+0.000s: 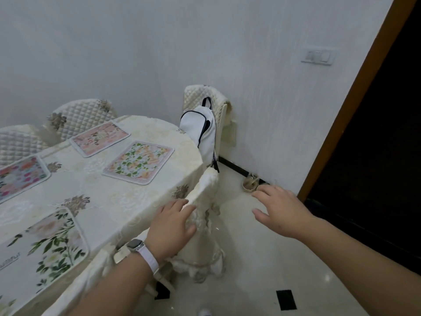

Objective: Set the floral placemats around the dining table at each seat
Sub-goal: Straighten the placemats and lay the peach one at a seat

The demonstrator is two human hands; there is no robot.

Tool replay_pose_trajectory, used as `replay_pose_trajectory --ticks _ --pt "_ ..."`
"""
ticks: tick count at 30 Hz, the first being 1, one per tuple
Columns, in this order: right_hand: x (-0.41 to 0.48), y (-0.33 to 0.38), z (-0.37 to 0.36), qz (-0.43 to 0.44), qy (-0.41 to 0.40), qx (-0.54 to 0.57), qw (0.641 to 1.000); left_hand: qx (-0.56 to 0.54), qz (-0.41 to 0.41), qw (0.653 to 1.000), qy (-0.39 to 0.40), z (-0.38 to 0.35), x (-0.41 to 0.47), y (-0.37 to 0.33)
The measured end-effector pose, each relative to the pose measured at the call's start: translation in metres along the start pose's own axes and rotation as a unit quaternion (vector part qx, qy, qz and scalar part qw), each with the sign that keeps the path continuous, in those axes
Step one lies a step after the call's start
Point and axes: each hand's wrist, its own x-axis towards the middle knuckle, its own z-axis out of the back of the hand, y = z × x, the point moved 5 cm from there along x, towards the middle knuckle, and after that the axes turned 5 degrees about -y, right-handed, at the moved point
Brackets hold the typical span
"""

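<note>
Several floral placemats lie on the cream-clothed dining table [145, 197]: a green-leaf and orange one [139, 162] near the table's right end, a pink one [100, 137] behind it, a multicolour one [20, 175] at the left, and a white one with green leaves [43, 247] at the near edge. My left hand [169, 226], with a white watch on its wrist, rests with fingers spread at the table's corner, touching the draped cloth. My right hand [279, 210] hovers open over the floor to the right. Neither hand holds anything.
Quilted chairs [79, 119] stand along the far side. A chair [211, 96] at the table's end has a white backpack [201, 131] hung on it. A small bowl [249, 185] sits on the floor by the wall. A dark doorway [376, 133] is at the right.
</note>
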Motion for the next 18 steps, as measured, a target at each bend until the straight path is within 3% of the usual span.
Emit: replay_pose_trajectory --ticks 10,18 --pt "0.097 -0.057 -0.009 0.014 0.018 -0.009 1.0 -0.077 0.042 0.996 0.013 -0.059 0.113 0.01" --pt "0.228 -0.099 -0.02 0.033 0.041 -0.014 0.999 -0.097 0.099 0.99 -0.004 -0.082 0.224 0.062"
